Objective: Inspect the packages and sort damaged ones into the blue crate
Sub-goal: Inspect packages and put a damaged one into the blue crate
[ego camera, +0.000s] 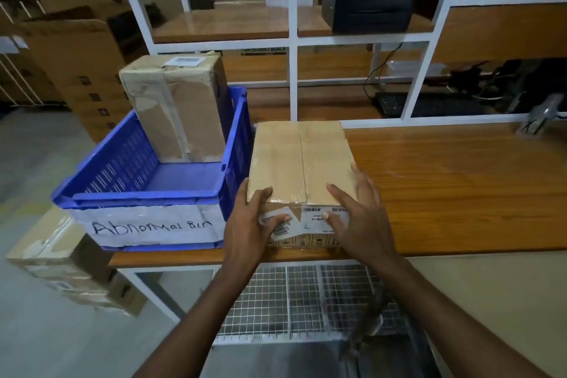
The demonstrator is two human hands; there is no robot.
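Inspecting step, I reckon: left hand (254,221) is curling its grip round the package (302,159) at the near-left corner, right hand (357,215) is pressing it flat, fingers spread. Package is sitting on the counter (460,187), blue crate (147,193) just beside at 9 o'clock. Probably needing a tilt next.

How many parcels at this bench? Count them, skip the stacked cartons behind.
3. Tall parcel standing in the crate; flat parcel on the table, left hand and right hand on it; low parcel below the crate. Others may be hidden.
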